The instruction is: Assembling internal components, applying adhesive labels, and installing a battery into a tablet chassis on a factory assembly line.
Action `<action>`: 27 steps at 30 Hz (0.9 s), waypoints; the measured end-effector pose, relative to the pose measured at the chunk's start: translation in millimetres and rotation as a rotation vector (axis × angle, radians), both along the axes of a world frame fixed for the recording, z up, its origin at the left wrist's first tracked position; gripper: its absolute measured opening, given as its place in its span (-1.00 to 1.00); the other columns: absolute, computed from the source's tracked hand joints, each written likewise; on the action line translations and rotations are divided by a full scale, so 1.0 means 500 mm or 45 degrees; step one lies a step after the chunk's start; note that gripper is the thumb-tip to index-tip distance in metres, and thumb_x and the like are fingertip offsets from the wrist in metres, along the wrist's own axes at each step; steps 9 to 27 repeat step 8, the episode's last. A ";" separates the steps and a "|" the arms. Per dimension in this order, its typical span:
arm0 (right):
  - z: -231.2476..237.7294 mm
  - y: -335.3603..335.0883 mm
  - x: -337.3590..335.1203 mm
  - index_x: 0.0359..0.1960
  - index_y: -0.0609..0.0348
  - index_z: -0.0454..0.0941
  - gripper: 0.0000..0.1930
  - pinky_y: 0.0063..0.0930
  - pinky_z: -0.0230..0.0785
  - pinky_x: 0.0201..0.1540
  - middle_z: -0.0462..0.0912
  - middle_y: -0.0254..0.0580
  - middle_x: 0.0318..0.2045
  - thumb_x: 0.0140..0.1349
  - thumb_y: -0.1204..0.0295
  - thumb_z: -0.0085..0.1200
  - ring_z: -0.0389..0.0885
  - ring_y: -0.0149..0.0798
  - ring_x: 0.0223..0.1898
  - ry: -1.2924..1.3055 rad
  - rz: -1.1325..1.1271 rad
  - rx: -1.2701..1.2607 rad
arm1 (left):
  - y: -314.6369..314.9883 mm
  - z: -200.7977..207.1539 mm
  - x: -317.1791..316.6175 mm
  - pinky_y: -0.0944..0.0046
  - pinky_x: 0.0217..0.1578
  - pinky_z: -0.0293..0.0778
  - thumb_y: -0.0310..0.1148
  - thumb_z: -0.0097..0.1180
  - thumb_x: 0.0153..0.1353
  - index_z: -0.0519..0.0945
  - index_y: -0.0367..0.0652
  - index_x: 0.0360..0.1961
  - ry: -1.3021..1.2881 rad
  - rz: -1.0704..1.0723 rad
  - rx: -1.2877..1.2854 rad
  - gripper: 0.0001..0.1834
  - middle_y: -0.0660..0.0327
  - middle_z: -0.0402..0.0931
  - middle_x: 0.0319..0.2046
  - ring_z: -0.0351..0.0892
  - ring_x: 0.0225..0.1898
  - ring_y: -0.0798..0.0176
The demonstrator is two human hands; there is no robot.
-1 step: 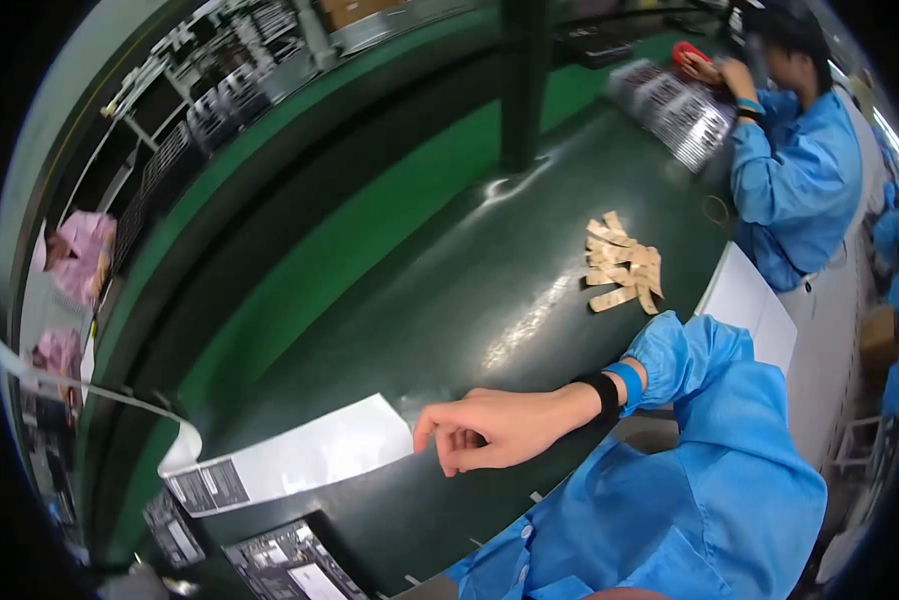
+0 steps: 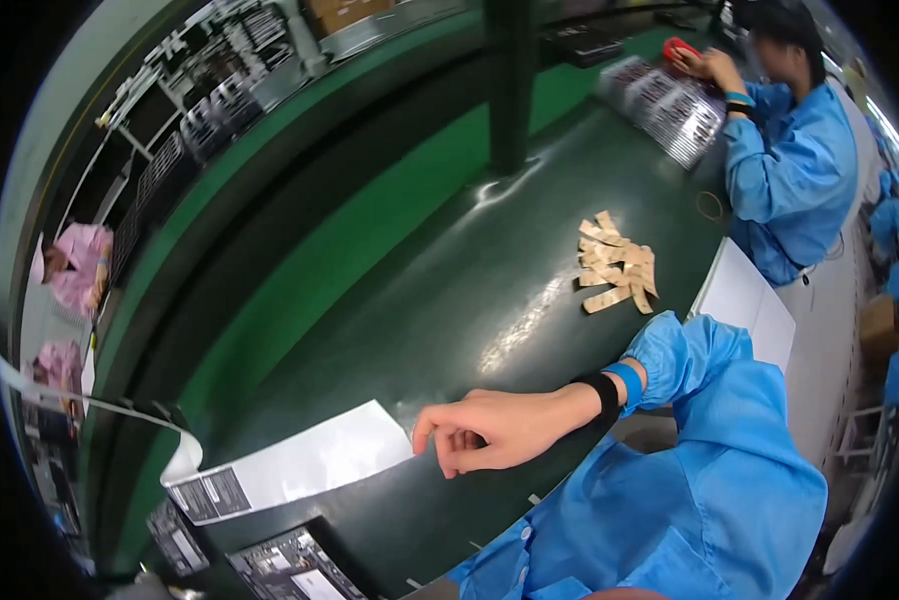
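My right hand [image 2: 484, 430] reaches in from the right, fingers loosely bent and the thumb apart from the index finger. Nothing shows in its grasp. A white label strip [image 2: 319, 455] with a dark printed block at its left end lies on the dark green table; its right end comes right up to my index fingertip, and whether they touch is unclear. From its left end a pale backing band [image 2: 182, 458] curls up and off to the left. Below the strip, a black circuit-board assembly [image 2: 294, 565] with a white label lies near the table edge. My left hand is out of sight.
Tan paper strips [image 2: 614, 265] lie in a loose pile beyond my arm. A dark post [image 2: 509, 90] rises from the table's far side. At the far right a co-worker [image 2: 789, 160] in blue handles a red object beside a clear tray [image 2: 664, 105]. A white board [image 2: 744, 300] stands nearby.
The view has shifted very slightly, so background things sit a little to the left. My right hand holds the same pose.
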State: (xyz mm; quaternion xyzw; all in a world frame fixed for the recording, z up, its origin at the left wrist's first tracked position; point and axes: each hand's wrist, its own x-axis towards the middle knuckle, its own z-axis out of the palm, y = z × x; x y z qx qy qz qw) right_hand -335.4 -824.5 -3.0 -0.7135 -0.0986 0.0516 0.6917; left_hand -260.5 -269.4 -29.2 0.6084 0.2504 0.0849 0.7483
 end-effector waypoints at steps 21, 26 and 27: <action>0.047 -0.069 -0.071 0.16 0.15 0.29 -0.67 -0.46 0.54 -0.16 0.70 -0.22 -0.28 0.38 0.50 -0.07 0.70 -0.32 -0.24 0.009 -0.133 0.009 | -0.013 -0.058 0.018 0.00 0.30 0.15 -0.09 0.38 0.05 0.47 -0.21 0.12 -0.584 0.143 0.895 -0.33 0.01 0.47 0.07 0.37 0.18 0.03; 0.047 -0.069 -0.071 0.16 0.15 0.29 -0.67 -0.46 0.54 -0.16 0.70 -0.22 -0.28 0.38 0.50 -0.07 0.70 -0.32 -0.24 0.009 -0.133 0.009 | -0.013 -0.058 0.018 0.00 0.30 0.15 -0.09 0.38 0.05 0.47 -0.21 0.12 -0.584 0.143 0.895 -0.33 0.01 0.47 0.07 0.37 0.18 0.03; 0.047 -0.069 -0.071 0.16 0.15 0.29 -0.67 -0.46 0.54 -0.16 0.70 -0.22 -0.28 0.38 0.50 -0.07 0.70 -0.32 -0.24 0.009 -0.133 0.009 | -0.013 -0.058 0.018 0.00 0.30 0.15 -0.09 0.38 0.05 0.47 -0.21 0.12 -0.584 0.143 0.895 -0.33 0.01 0.47 0.07 0.37 0.18 0.03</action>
